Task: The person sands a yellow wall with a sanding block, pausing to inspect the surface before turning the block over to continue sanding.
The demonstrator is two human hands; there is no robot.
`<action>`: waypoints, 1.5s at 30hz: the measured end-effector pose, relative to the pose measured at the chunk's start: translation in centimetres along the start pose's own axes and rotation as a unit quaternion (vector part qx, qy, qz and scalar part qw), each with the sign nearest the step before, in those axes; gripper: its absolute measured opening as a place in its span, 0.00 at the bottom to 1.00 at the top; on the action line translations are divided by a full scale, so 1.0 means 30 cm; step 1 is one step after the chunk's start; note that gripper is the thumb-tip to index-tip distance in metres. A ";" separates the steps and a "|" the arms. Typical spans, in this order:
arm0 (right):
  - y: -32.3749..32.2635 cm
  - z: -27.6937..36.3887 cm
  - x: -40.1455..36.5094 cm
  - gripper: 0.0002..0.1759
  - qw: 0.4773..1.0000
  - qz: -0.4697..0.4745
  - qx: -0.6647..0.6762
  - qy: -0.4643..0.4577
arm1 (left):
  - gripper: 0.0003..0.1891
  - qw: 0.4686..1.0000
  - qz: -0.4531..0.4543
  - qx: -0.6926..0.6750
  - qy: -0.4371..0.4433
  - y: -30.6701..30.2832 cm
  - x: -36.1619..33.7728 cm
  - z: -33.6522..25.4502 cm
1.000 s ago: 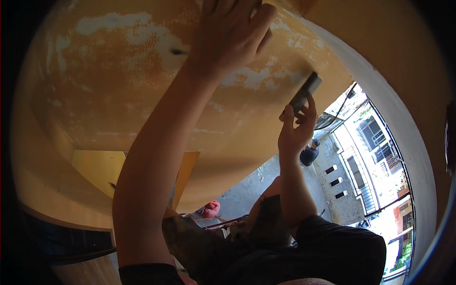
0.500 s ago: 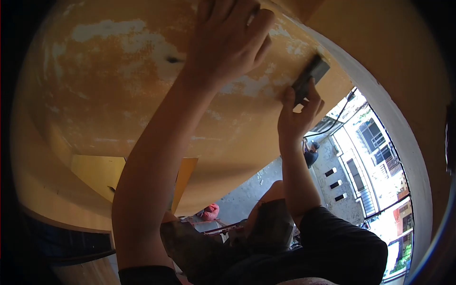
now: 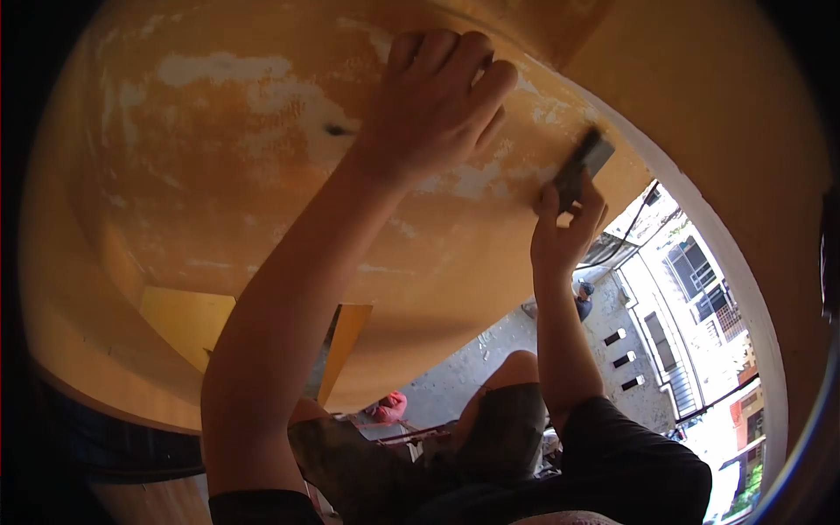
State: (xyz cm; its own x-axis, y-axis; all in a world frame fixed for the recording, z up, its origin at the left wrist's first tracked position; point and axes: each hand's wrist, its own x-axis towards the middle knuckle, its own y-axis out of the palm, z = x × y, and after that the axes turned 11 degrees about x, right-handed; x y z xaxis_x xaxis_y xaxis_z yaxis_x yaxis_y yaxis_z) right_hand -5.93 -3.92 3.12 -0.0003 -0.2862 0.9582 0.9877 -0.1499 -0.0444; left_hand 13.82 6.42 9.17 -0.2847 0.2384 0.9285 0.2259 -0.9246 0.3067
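My left hand (image 3: 446, 101) is raised against the patchy orange ceiling (image 3: 262, 166), back of the hand towards me and fingers curled closed. Anything inside its grip is hidden. Off to the right, my right hand (image 3: 569, 236) pinches a dark, flat rectangular piece (image 3: 588, 166) between thumb and fingers. That piece is tilted close to the painted surface near its right edge; whether it touches cannot be made out. Whitish patches (image 3: 223, 68) spread over the orange paint, and a small dark spot (image 3: 337, 129) lies left of my left hand.
A pale beam edge (image 3: 735, 236) curves along the right side. Far below are a grey floor (image 3: 429, 376), a person in dark clothing (image 3: 584, 300) and a red-pink bundle (image 3: 389, 407). A reddish bar (image 3: 416, 436) shows near my legs. A dark cable (image 3: 632, 223) hangs at the right.
Both hands appear slightly lower and further right in the view, as does the whole scene. My right hand still grips the dark flat piece, and my left hand stays curled.
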 end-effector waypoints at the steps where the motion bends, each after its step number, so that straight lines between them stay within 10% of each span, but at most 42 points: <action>1: -0.008 -0.009 -0.015 0.27 1.000 0.007 -0.008 0.003 | 0.11 1.000 0.005 -0.005 -0.009 0.007 -0.005 -0.005; 16: -0.054 -0.082 -0.027 0.28 0.983 0.102 -0.049 -0.147 | 0.11 1.000 -0.011 0.026 0.011 -0.008 0.002 0.010; 45: 0.126 0.075 -0.082 0.30 0.999 0.030 -0.014 -0.037 | 0.13 0.999 -0.043 0.008 -0.020 0.021 -0.002 0.034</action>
State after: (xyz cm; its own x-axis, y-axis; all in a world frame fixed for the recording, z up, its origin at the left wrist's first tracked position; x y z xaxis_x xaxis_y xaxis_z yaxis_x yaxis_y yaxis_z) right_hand -1.84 -1.66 1.23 0.0720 -0.2256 0.9716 0.9808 -0.1610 -0.1101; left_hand 14.91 6.12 9.51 -0.2658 0.3281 0.9065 0.2172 -0.8957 0.3879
